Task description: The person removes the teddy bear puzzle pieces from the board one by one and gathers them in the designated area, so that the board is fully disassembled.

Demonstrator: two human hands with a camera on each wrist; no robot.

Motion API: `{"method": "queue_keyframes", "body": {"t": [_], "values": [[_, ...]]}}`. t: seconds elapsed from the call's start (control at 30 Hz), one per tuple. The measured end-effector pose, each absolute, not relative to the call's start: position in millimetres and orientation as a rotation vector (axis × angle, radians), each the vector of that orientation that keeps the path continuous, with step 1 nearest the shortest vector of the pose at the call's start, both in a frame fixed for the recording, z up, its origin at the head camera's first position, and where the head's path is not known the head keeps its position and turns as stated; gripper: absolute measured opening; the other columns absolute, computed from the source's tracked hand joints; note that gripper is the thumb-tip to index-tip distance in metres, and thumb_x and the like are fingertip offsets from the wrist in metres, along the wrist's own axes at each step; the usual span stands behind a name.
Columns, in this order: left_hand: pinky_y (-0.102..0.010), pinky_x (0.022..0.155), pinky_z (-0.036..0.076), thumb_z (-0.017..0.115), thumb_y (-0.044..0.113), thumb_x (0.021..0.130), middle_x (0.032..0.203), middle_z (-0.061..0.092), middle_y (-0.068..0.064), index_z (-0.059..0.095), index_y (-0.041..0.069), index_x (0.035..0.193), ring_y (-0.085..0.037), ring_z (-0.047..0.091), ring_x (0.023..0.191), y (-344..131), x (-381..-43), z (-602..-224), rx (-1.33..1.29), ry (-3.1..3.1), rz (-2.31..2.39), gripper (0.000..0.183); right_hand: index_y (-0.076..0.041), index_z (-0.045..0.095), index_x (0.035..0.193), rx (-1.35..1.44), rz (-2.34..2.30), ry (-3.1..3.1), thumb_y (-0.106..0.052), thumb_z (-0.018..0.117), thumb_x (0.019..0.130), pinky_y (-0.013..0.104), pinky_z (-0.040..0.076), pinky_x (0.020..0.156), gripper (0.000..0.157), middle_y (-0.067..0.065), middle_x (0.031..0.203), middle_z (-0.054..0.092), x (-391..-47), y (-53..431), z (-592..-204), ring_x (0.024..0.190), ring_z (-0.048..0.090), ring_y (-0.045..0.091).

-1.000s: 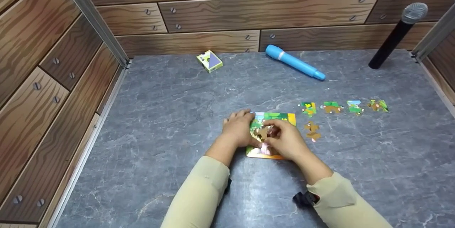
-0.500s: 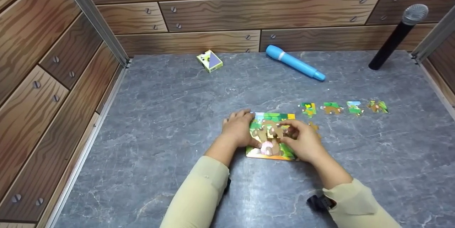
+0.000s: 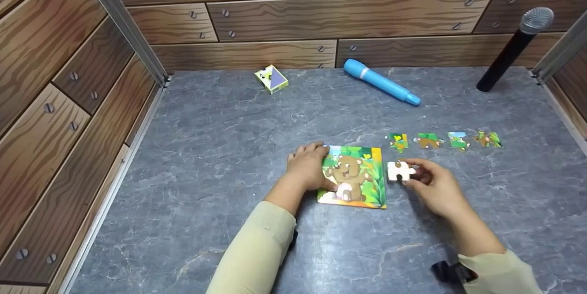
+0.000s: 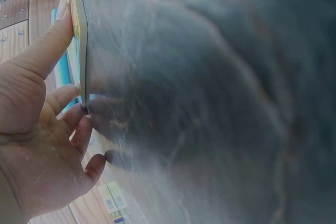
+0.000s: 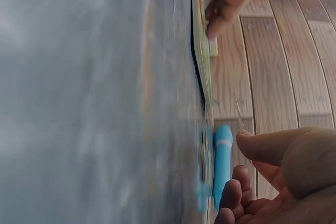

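The puzzle board [image 3: 364, 191], with a bear on green, lies in front of me. My left hand [image 3: 306, 168] rests at its left side, thumb on the face and index finger by the far corner. In the left wrist view the thumb [image 4: 50, 45] lies straight and the other fingers are loosely bent. My right hand [image 3: 435, 188] is just right of the board and pinches a puzzle piece [image 3: 394, 171] that looks white from above. The right wrist view shows that piece edge-on at the thumb [image 5: 257, 145]. Several loose puzzle pieces [image 3: 429, 141] lie in a row behind.
A small yellow and purple box [image 3: 272, 79] sits near the back wall. A blue stick with a silver ring [image 3: 381, 81] lies right of it, and a black microphone [image 3: 513, 51] is at the back right. Wood-patterned walls stand at the back and sides.
My right hand has moved right, off the board, with the puzzle piece. The bear picture now shows whole; the brown loose piece beside the board is covered. My left hand has stayed put.
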State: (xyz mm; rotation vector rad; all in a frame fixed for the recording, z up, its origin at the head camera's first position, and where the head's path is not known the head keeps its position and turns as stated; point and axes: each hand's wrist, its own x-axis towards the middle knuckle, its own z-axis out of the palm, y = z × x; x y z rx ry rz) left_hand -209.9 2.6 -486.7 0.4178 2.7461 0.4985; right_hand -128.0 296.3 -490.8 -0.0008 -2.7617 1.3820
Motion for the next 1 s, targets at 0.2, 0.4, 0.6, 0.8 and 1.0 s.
{"method": "queue_keyframes", "body": {"t": [0.2, 0.4, 0.6, 0.8, 1.0], "values": [[-0.052, 0.117, 0.032, 0.096, 0.054, 0.072, 0.169, 0.038, 0.0, 0.05, 0.021, 0.159, -0.029, 0.035, 0.151, 2, -210, -486, 0.417, 2.744, 0.511, 0.104, 0.009, 0.062, 0.137, -0.044, 1.359, -2.762, 0.009, 0.071, 0.092, 0.021, 0.048, 0.063, 0.047, 0.019, 0.102, 0.064, -123, 315, -489, 0.078, 0.055, 0.012], [-0.052, 0.117, 0.032, 0.096, 0.054, 0.071, 0.169, 0.037, 0.0, 0.05, 0.021, 0.159, -0.03, 0.035, 0.151, 1, -209, -486, 0.419, 2.746, 0.522, 0.105, 0.01, 0.06, 0.139, -0.047, 1.308, -2.786, 0.009, 0.07, 0.093, 0.021, 0.049, 0.064, 0.048, 0.02, 0.102, 0.064, -123, 332, -489, 0.078, 0.056, 0.011], [-0.053, 0.118, 0.031, 0.096, 0.054, 0.072, 0.169, 0.036, 0.0, 0.049, 0.021, 0.16, -0.03, 0.034, 0.152, 1, -209, -486, 0.425, 2.745, 0.516, 0.105, 0.01, 0.058, 0.14, -0.056, 1.262, -2.829, 0.007, 0.07, 0.094, 0.021, 0.049, 0.064, 0.047, 0.02, 0.104, 0.065, -126, 349, -490, 0.08, 0.056, 0.01], [-0.053, 0.117, 0.031, 0.095, 0.055, 0.072, 0.169, 0.036, 0.0, 0.049, 0.021, 0.16, -0.03, 0.034, 0.152, 1, -209, -486, 0.427, 2.745, 0.514, 0.105, 0.012, 0.056, 0.141, -0.058, 1.255, -2.885, 0.007, 0.069, 0.095, 0.02, 0.049, 0.066, 0.049, 0.022, 0.105, 0.065, -130, 365, -494, 0.083, 0.057, 0.013], [-0.053, 0.118, 0.031, 0.096, 0.054, 0.072, 0.169, 0.037, 0.001, 0.049, 0.022, 0.16, -0.03, 0.034, 0.152, 1, -210, -487, 0.426, 2.75, 0.509, 0.104, 0.012, 0.055, 0.142, -0.079, 1.256, -2.912, 0.006, 0.069, 0.095, 0.019, 0.048, 0.069, 0.049, 0.02, 0.105, 0.065, -134, 374, -498, 0.087, 0.057, 0.014]]}}
